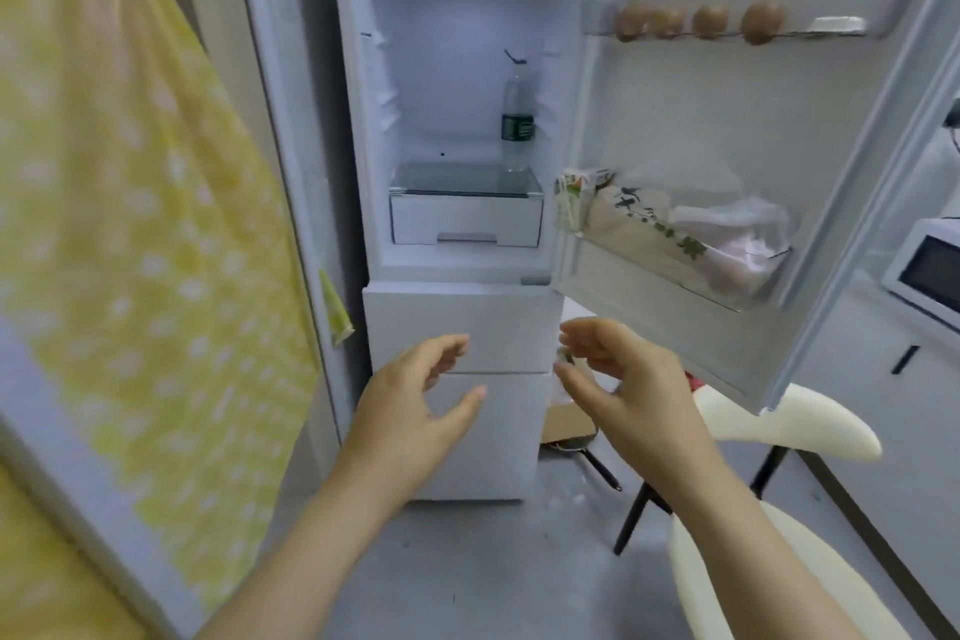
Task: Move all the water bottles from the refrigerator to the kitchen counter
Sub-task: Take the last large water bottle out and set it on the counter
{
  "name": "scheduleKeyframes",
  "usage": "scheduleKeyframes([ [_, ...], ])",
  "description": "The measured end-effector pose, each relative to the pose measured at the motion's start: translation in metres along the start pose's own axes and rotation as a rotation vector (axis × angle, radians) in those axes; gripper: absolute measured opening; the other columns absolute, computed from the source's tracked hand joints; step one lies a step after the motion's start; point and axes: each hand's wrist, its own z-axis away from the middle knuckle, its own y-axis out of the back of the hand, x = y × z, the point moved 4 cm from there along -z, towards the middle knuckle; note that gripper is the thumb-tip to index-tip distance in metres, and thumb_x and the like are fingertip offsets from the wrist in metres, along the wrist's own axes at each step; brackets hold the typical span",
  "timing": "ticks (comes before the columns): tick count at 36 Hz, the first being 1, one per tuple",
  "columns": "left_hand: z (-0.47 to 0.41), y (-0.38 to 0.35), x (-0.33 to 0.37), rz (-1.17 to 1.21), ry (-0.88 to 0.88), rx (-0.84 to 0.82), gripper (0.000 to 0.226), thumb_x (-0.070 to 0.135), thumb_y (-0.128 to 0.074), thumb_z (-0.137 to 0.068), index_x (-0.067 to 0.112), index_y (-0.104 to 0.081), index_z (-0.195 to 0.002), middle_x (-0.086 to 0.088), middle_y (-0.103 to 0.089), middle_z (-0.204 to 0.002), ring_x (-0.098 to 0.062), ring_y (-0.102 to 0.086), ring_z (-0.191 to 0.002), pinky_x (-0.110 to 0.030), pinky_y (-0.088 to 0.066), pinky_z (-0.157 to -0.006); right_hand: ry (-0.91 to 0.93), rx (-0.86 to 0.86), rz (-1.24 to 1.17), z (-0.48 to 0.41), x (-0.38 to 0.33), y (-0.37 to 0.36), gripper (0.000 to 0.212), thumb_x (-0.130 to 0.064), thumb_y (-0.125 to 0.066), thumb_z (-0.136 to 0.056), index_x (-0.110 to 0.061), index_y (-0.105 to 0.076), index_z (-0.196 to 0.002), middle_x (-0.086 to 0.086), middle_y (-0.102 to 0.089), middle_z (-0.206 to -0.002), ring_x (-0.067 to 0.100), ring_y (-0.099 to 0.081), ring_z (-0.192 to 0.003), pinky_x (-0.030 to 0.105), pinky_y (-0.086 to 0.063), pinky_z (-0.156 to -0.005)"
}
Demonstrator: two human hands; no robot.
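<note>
The tall white refrigerator (447, 42) stands with its upper door (701, 120) swung wide toward the right of the frame. One clear plastic water bottle with a dark green label (517, 120) is visible in it. It stands upright at the centre of the frame, on the right rear part of the glass shelf (457, 179) and close to the right inner wall. No other bottle shows in the compartment. The kitchen counter is not plainly in view.

Both hands hover low in the middle of the frame, in front of the lower drawers and well apart from the bottle. The left hand (415, 395) has its fingers spread and loosely bent, holding nothing. The right hand (618, 379) is the same, its fingers parted and empty.

Judging from here, the reach up and in carries a few risks:

- **Tipping:** the bottle is tall and narrow, so a brush from the fingertips could tip it against the wall or off the shelf edge.
- **Slipping:** a chilled bottle may be damp and slide through a loose hold.
- **Door bin:** the printed food packets (649, 224) in the lower door bin jut toward the opening, so the right forearm could snag them.
- **Chair:** the cream moulded chair (810, 421) at the lower right crowds the way back and could be bumped on turning away.
</note>
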Motion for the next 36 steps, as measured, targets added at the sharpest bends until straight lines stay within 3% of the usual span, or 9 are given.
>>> scheduleKeyframes([
  [7, -0.013, 0.056, 0.019, -0.012, -0.088, 0.125, 0.040, 0.017, -0.072, -0.080, 0.027, -0.059, -0.117, 0.012, -0.063, -0.115, 0.001, -0.057, -0.109, -0.023, -0.047, -0.097, 0.146, 0.029, -0.029, -0.034, -0.054, 0.002, 0.030, -0.020, -0.069, -0.085, -0.020, -0.064, -0.114, -0.011, -0.067, -0.102, -0.001, -0.061, -0.097, 0.011, -0.047, -0.086],
  [20, -0.060, 0.147, 0.057, -0.027, -0.303, 0.232, 0.043, 0.019, -0.072, -0.081, 0.027, -0.059, -0.121, 0.016, -0.062, -0.115, 0.004, -0.056, -0.110, -0.013, -0.042, -0.095, 0.301, 0.190, -0.006, -0.075, -0.143, 0.007, 0.030, -0.020, -0.070, -0.083, -0.018, -0.064, -0.112, -0.011, -0.068, -0.101, 0.003, -0.062, -0.097, 0.024, -0.051, -0.089],
  [32, -0.106, 0.168, 0.062, 0.018, -0.409, 0.215, 0.043, 0.024, -0.072, -0.082, 0.030, -0.057, -0.122, 0.019, -0.061, -0.117, 0.007, -0.054, -0.111, -0.019, -0.045, -0.098, 0.329, 0.327, 0.063, -0.113, -0.169, 0.017, 0.030, -0.023, -0.070, -0.083, -0.022, -0.064, -0.112, -0.017, -0.065, -0.097, -0.006, -0.061, -0.092, 0.010, -0.048, -0.086],
  [36, -0.127, 0.162, 0.056, 0.014, -0.416, 0.207, 0.042, 0.025, -0.071, -0.082, 0.034, -0.057, -0.121, 0.023, -0.059, -0.116, 0.009, -0.053, -0.112, -0.012, -0.042, -0.096, 0.316, 0.338, 0.075, -0.134, -0.159, 0.017, 0.029, -0.021, -0.072, -0.082, -0.023, -0.065, -0.110, -0.014, -0.068, -0.097, -0.001, -0.063, -0.093, 0.017, -0.050, -0.087],
])
